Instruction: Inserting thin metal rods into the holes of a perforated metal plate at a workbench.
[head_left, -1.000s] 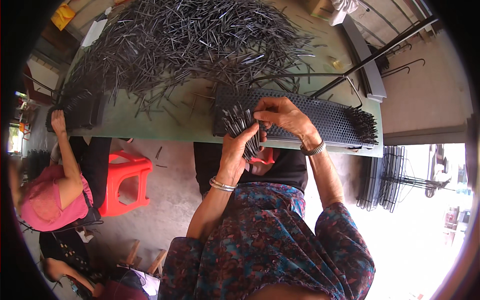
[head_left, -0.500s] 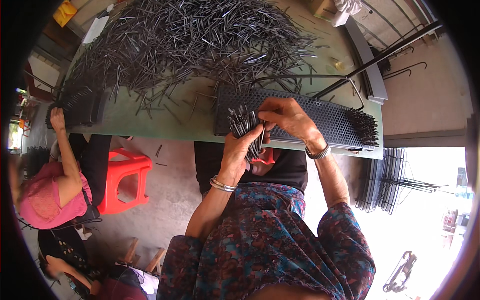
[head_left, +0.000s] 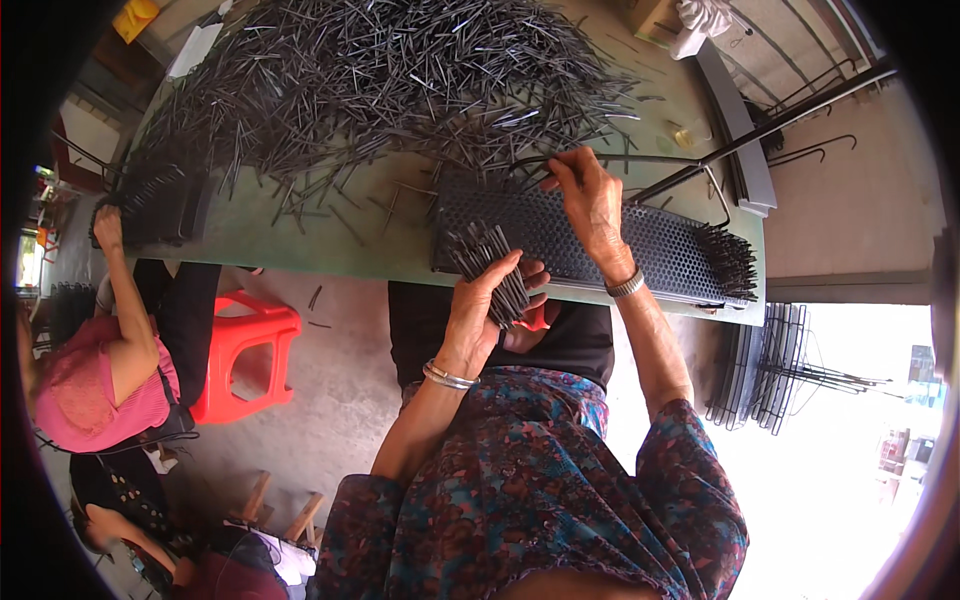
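Observation:
A bundle of short thin black rods [head_left: 490, 262] is gripped in my left hand [head_left: 474, 312], just in front of the table edge. The fingers wrap round its lower part, and the rods fan slightly at the top. My right hand [head_left: 596, 205] is over a black perforated tray [head_left: 530, 215], thumb and forefinger pinched near a bent black bar [head_left: 640, 157]. Anything between those fingertips is too small to make out. Several rods stand packed upright in the holes at the tray's right end [head_left: 730, 262].
A large heap of loose black rods [head_left: 400, 80] covers the far side of the green table [head_left: 340, 250]. At left, a co-worker's hand [head_left: 107, 228] is at another dark tray [head_left: 165, 215]. A red stool [head_left: 250, 350] stands below; wire racks [head_left: 770, 365] are at right.
My right hand has moved away from the bundle, up and to the right over the tray. My left hand stays around the rods, its fingers a little looser.

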